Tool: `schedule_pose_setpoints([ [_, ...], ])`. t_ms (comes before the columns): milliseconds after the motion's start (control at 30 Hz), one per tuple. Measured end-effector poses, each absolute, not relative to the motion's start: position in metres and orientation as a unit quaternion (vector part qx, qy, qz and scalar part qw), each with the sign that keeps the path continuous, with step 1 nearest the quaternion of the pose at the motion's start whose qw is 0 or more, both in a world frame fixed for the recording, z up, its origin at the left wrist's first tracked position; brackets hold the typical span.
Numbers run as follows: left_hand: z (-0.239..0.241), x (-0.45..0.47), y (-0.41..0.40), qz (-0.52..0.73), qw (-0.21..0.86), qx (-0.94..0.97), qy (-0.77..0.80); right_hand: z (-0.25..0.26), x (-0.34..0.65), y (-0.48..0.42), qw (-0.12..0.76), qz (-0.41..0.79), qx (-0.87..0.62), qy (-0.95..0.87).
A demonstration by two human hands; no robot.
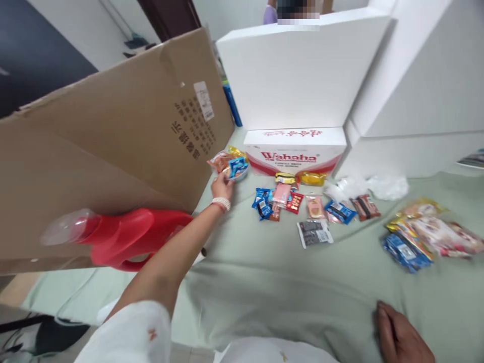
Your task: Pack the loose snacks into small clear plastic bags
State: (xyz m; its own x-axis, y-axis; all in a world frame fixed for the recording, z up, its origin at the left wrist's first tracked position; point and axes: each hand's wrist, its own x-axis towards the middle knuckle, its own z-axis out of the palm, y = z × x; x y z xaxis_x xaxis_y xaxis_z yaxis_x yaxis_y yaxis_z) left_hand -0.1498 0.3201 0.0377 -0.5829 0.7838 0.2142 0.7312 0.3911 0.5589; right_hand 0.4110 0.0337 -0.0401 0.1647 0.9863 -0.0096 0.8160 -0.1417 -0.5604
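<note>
- Our left arm reaches out from the near edge of the green-covered surface (245,257) toward its far-left part, the forearm slanting away and to the right, a pale bracelet (222,202) at the wrist.
- Our left hand (222,186) has its fingers drawn close together against the near side of a blue packet (238,167); we cannot tell whether they grip it.
- That packet is between the brown carton (151,136) and the white box with red lettering (295,154); its long axis runs mostly left to right, the right end tipped slightly toward the far edge.
- Just beside it we see an orange-brown packet (219,161), one corner pointing at the carton, and behind it a yellow packet (237,153) slanting from far left to near right.
- Our right hand (403,335) is low by the near edge, toward the right, fingers curled; we cannot tell what its hidden palm holds.
</note>
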Motion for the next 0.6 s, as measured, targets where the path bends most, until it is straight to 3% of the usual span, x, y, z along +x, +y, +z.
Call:
schedule_pose_setpoints([
  [300, 0.051, -0.101, 0.161, 0.285, 0.064, 0.463, 0.837, -0.028, 0.388, 0.042, 0.318, 0.159, -0.685, -0.636],
  [467, 0.038, -0.053, 0.142, 0.353, 0.216, 0.455, 0.788, 0.009, 0.382, 0.067, 0.359, 0.186, -0.646, -0.647],
  [600, 0.039, -0.027, 0.123, 0.398, 0.288, 0.433, 0.756, 0.049, 0.371, 0.159, 0.363, 0.175, -0.629, -0.665],
])
